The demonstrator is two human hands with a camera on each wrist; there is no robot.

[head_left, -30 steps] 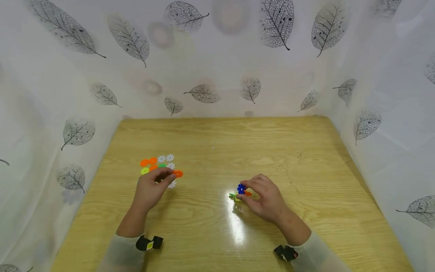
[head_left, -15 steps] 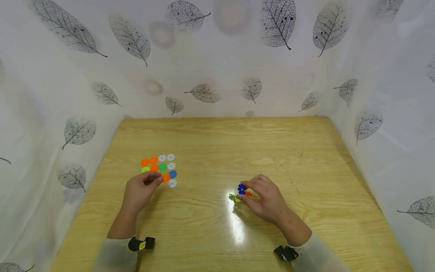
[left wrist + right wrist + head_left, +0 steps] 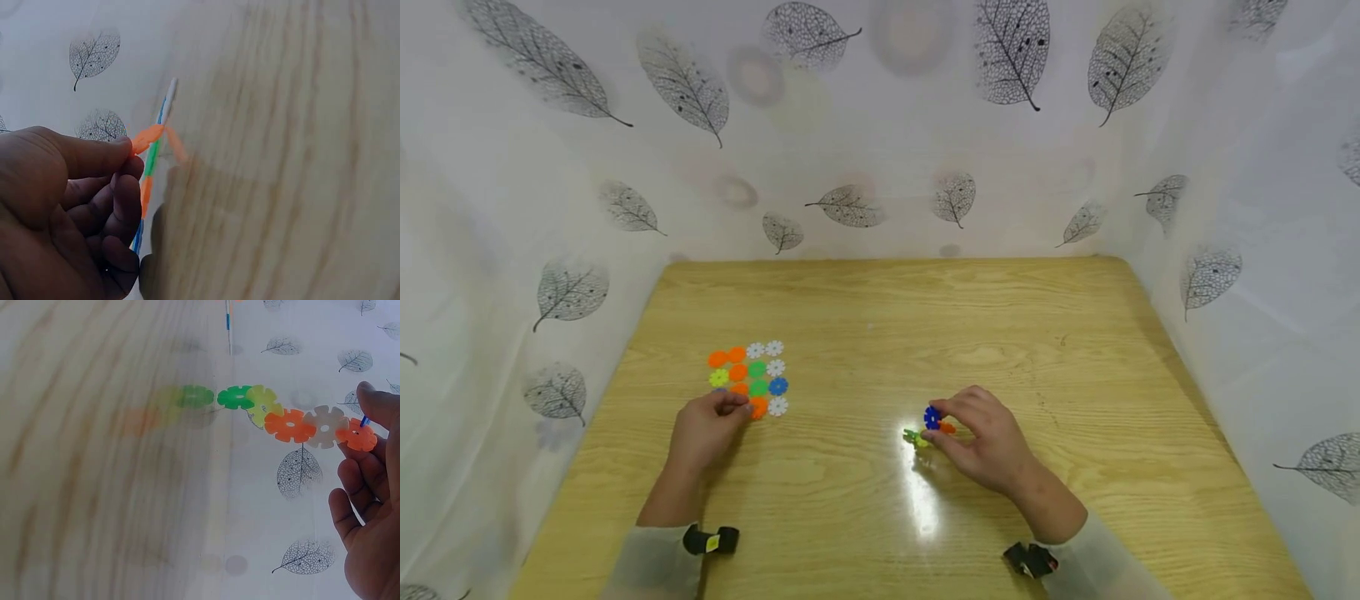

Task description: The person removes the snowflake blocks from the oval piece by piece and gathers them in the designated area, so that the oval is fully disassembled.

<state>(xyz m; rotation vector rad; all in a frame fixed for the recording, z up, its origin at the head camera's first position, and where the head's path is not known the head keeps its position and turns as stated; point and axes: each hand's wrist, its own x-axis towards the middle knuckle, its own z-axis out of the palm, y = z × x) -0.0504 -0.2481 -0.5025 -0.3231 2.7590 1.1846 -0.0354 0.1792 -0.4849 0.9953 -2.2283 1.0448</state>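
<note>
My left hand (image 3: 706, 429) pinches an orange notched plastic disc (image 3: 147, 139) between thumb and index finger. In the left wrist view the disc is tilted, its far edge right at the tabletop. It sits at the near row of a grid of flat flower-shaped discs, beside a white disc (image 3: 778, 406). Farther right, my right hand (image 3: 985, 433) pinches a blue disc (image 3: 932, 417) at the end of a linked chain. In the right wrist view the chain runs from an orange disc (image 3: 357, 435) through white, orange (image 3: 290, 425) and yellow to green (image 3: 236, 397).
The grid on the left of the wooden table (image 3: 865, 517) also has green discs (image 3: 758, 387), a blue disc (image 3: 778, 386) and a yellow disc (image 3: 718, 378). A leaf-printed white curtain (image 3: 880, 125) surrounds the table's back and sides.
My left hand has moved left and then toward me with the orange disc, from over the grid's right edge to its near row. My right hand has stayed in place with the chain.
</note>
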